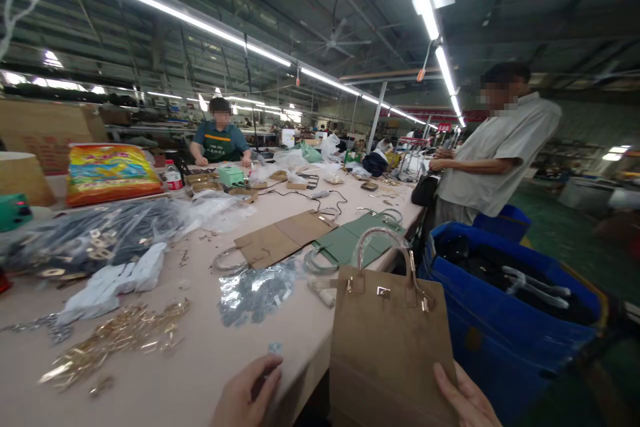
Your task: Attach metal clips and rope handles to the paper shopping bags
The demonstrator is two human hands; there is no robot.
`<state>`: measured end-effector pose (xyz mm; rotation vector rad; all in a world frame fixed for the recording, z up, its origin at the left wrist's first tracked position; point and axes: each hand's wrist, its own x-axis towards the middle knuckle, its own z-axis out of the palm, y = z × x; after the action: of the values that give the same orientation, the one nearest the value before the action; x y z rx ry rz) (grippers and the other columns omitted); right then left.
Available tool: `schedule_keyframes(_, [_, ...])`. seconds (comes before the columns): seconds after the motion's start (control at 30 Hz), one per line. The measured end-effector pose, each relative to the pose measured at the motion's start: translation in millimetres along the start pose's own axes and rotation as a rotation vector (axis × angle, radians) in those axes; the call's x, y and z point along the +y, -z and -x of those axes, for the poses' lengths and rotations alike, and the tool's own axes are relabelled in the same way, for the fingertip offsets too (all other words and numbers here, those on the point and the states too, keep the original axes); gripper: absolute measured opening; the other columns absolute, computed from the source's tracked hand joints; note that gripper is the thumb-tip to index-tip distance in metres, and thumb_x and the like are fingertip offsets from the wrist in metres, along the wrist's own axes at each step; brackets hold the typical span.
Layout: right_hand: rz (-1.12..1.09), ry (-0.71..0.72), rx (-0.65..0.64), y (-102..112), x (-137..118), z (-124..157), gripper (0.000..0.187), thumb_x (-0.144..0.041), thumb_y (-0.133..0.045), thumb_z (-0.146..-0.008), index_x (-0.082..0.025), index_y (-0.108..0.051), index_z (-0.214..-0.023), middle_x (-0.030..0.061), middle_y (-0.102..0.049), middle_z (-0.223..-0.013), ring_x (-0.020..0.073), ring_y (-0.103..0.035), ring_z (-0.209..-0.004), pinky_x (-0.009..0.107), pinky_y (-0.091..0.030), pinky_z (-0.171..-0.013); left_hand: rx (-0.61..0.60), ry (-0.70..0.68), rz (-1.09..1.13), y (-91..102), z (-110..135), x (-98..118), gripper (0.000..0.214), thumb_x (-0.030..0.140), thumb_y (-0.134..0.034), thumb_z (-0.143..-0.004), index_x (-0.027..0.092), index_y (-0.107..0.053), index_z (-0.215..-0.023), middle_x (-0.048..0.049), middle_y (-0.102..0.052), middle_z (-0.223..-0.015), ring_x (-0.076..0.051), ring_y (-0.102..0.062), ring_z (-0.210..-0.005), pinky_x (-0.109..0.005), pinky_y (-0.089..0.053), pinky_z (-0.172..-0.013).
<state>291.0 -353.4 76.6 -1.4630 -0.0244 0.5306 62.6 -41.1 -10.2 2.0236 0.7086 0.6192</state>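
My right hand [467, 392] grips the lower right side of a brown handbag [390, 340], thumb on the front panel. The bag stands upright at the table's edge; its twin handles [383, 233] are wrapped in clear film, and gold metal fittings show near the top. My left hand [250, 390] is over the table, left of the bag, fingers curled with a gap between thumb and forefinger. A small clear packet [275, 347] is right by its fingertips; whether they touch, I cannot tell. Beyond lies a pile of similar clear packets [257, 290].
Flat brown [285, 237] and green [353, 240] bag pieces lie farther back. Gold metal parts [117, 340] and a plastic-covered heap [100, 240] are on the left. A blue bin [490, 320] stands right. One person [223, 137] sits across the table; another [495, 153] stands right.
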Motion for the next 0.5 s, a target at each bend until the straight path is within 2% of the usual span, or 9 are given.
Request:
schedule_keyframes(0.13, [-0.214, -0.084, -0.047, 6.9, 1.3, -4.2, 0.086, -0.051, -0.098, -0.056, -0.023, -0.071, -0.132, 0.0084, -0.079, -0.121, 0.0385, -0.068, -0.123, 0.045, -0.058, -0.104, -0.034, -0.025, -0.042, -7.8, -10.3, 1.5, 0.042, 0.058, -0.056, -0.092, 0.026, -0.081, -0.105, -0.0061, -0.081, -0.111, -0.027, -0.076, -0.104, -0.032, -0.061, -0.093])
schedule_keyframes(0.3, [-0.282, -0.104, -0.044, 21.9, 6.4, -6.1, 0.088, -0.051, -0.097, -0.058, -0.025, -0.068, -0.137, 0.0098, -0.079, -0.120, 0.0397, -0.072, -0.115, 0.047, -0.061, -0.098, -0.088, -0.089, -0.152, -15.2, -23.9, 9.2, 0.039, 0.052, -0.052, -0.095, 0.027, -0.081, -0.103, -0.0056, -0.081, -0.108, -0.026, -0.076, -0.101, -0.032, -0.061, -0.091])
schedule_keyframes(0.4, [-0.275, -0.047, 0.009, 41.0, -4.0, -5.9, 0.085, -0.050, -0.094, -0.061, -0.027, -0.067, -0.139, 0.0097, -0.079, -0.120, 0.0402, -0.074, -0.111, 0.047, -0.063, -0.093, -0.083, -0.138, -0.266, -18.7, -25.0, 7.9, 0.036, 0.050, -0.050, -0.096, 0.030, -0.079, -0.102, -0.0033, -0.081, -0.106, -0.024, -0.077, -0.099, -0.031, -0.061, -0.088])
schedule_keyframes(0.5, [-0.222, 0.069, 0.160, 75.2, -31.0, -6.1, 0.082, -0.048, -0.092, -0.062, -0.029, -0.067, -0.138, 0.0088, -0.080, -0.118, 0.0380, -0.076, -0.108, 0.042, -0.064, -0.089, -0.064, -0.203, -0.308, -20.8, -21.8, 1.7, 0.034, 0.053, -0.051, -0.096, 0.033, -0.078, -0.103, -0.0008, -0.080, -0.108, -0.023, -0.077, -0.100, -0.029, -0.061, -0.087])
